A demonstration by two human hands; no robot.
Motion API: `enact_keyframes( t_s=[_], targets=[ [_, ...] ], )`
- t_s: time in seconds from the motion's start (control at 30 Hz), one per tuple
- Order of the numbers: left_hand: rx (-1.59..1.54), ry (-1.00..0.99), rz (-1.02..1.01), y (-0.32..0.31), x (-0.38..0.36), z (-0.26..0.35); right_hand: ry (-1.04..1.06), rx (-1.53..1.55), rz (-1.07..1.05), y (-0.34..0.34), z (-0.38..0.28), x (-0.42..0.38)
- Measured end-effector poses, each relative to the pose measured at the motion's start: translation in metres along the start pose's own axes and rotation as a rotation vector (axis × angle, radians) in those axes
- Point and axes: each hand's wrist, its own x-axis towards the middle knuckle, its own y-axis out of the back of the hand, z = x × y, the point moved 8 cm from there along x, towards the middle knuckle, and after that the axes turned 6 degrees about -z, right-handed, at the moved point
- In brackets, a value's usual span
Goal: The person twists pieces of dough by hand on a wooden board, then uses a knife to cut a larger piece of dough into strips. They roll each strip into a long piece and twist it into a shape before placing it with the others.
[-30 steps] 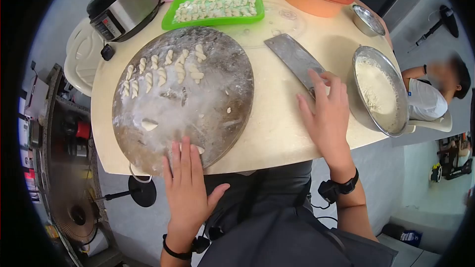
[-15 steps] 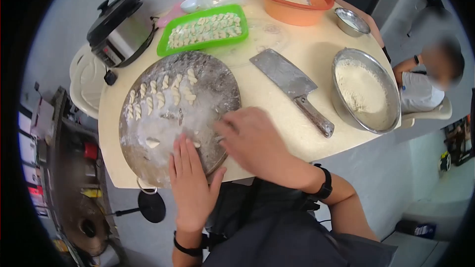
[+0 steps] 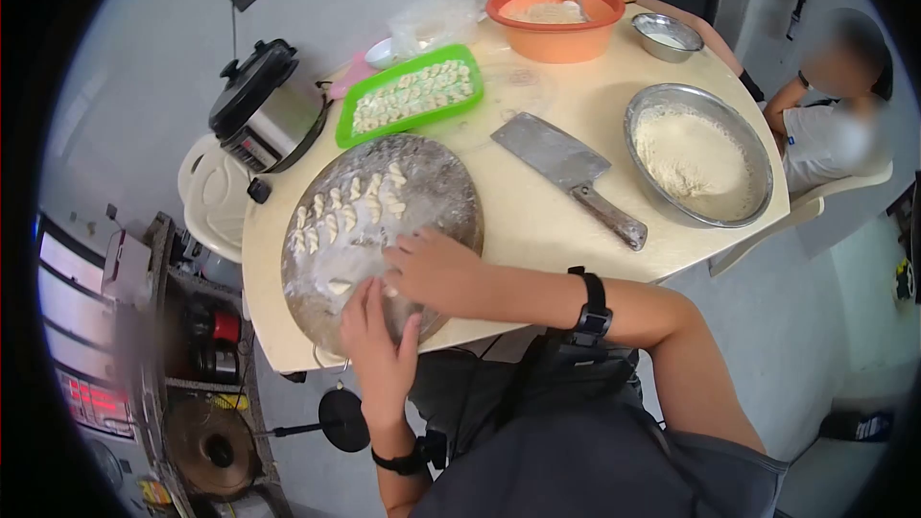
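Observation:
A round, floured board (image 3: 443, 173) carries two rows of small twisted dough pieces (image 3: 351, 203) on its upper part. Near its lower left lies a lone lump of dough (image 3: 339, 286). My left hand (image 3: 376, 331) rests at the board's near edge, fingers stretched forward and thumb apart. Just above it, my right hand (image 3: 427, 269) reaches over the board with bent fingers, close to the left fingertips. A bit of dough shows between the two hands; whether the right hand grips anything is hidden.
Right of the board lies a cleaver (image 3: 566, 168), then a metal bowl of flour (image 3: 696, 153). Behind stand a green tray of dough twists (image 3: 413, 96), an orange basin (image 3: 556, 34), a small metal bowl (image 3: 667, 36) and a cooker (image 3: 269, 110). A person (image 3: 815, 134) sits at the far right.
My right hand has moved left across the board, in close to my left hand. The camera view has shifted, so the board and cooker appear farther right and lower.

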Motion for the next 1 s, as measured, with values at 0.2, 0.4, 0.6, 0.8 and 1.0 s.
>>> enact_keyframes(
  t_s=[0.2, 0.4, 0.6, 0.8, 1.0],
  targets=[
    [-0.221, 0.04, 0.255, -0.001, -0.007, -0.016, -0.017, 0.151, -0.104, -0.005, 0.003, 0.004],
    [-0.384, 0.024, 0.465, 0.002, -0.022, -0.033, -0.091, 0.13, -0.039, -0.015, -0.026, -0.013],
    [-0.421, 0.026, 0.508, -0.001, -0.025, -0.04, -0.132, -0.046, -0.059, 0.012, -0.064, -0.052],
    [-0.455, 0.052, 0.512, 0.001, -0.022, -0.046, -0.138, 0.126, -0.095, -0.021, -0.033, -0.004],
    [-0.621, 0.083, 0.569, 0.001, -0.032, -0.068, -0.071, 0.148, -0.065, -0.01, -0.045, -0.034]
  ],
)
